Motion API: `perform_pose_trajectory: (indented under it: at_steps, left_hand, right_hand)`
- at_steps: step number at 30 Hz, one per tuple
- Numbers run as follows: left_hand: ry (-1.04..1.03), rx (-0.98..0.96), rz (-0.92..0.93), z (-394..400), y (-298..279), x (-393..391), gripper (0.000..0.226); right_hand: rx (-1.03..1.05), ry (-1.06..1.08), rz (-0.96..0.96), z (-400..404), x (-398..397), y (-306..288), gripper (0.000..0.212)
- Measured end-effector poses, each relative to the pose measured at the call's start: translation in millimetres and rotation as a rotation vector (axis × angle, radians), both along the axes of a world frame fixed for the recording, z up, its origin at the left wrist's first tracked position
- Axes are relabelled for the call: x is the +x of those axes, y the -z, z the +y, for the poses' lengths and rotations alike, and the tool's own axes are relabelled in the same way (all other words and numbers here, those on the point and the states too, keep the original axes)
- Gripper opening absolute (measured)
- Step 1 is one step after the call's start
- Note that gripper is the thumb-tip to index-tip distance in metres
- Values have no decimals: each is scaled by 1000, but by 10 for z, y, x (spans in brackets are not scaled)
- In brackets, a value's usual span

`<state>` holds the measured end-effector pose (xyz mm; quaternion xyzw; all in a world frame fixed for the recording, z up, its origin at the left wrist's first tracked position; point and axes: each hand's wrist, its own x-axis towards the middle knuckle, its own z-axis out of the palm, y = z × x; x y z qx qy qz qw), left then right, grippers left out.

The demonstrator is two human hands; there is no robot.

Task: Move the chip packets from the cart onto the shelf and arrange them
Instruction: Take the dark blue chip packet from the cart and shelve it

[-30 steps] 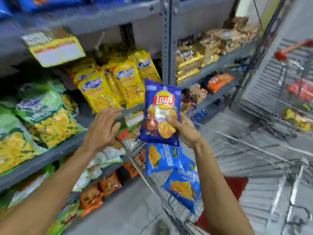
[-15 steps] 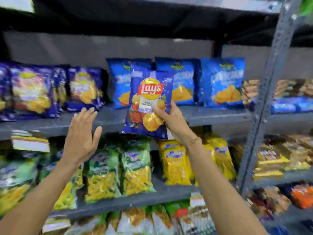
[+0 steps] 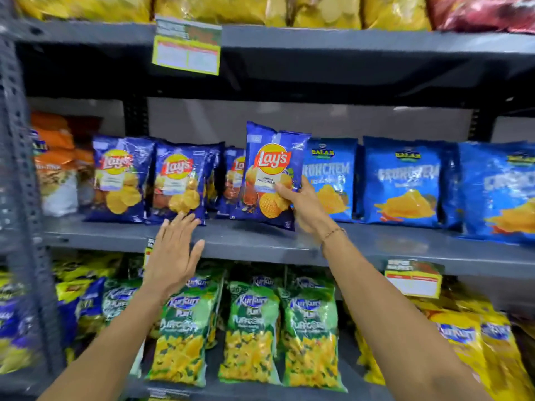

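Note:
My right hand (image 3: 305, 205) grips a dark blue Lay's packet (image 3: 267, 166) by its lower right side and holds it upright just above the grey middle shelf (image 3: 260, 241). It stands in front of another Lay's packet (image 3: 233, 180), between the Lay's row (image 3: 179, 180) on the left and the light blue Kurkrem packets (image 3: 333, 175) on the right. My left hand (image 3: 173, 256) is spread flat, fingers apart, its fingertips at the bottom edge of a shelved Lay's packet. The cart is out of view.
Green Kurkure packets (image 3: 252, 328) fill the shelf below, with yellow ones (image 3: 469, 348) at the right. Yellow and red bags sit on the top shelf (image 3: 347, 39), where a price tag (image 3: 188, 47) hangs. A perforated grey upright (image 3: 20, 183) stands at the left.
The view has swung from the cart up to the middle shelf. My right hand has carried the Lay's packet up and into the Lay's row. My left hand rose to the shelf edge.

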<state>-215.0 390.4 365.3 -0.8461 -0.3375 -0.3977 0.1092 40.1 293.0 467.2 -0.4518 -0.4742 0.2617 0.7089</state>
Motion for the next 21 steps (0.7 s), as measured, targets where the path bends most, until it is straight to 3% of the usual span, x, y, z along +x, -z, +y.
perform_pose_trajectory:
  at_steps: [4, 21]
  left_hand:
    - [-4, 10, 18, 107, 24, 16, 67]
    - [43, 128, -194, 232, 183, 118, 43]
  right_hand:
    - [-7, -36, 33, 274, -125, 35, 33]
    - [-123, 74, -12, 519, -208, 125, 57]
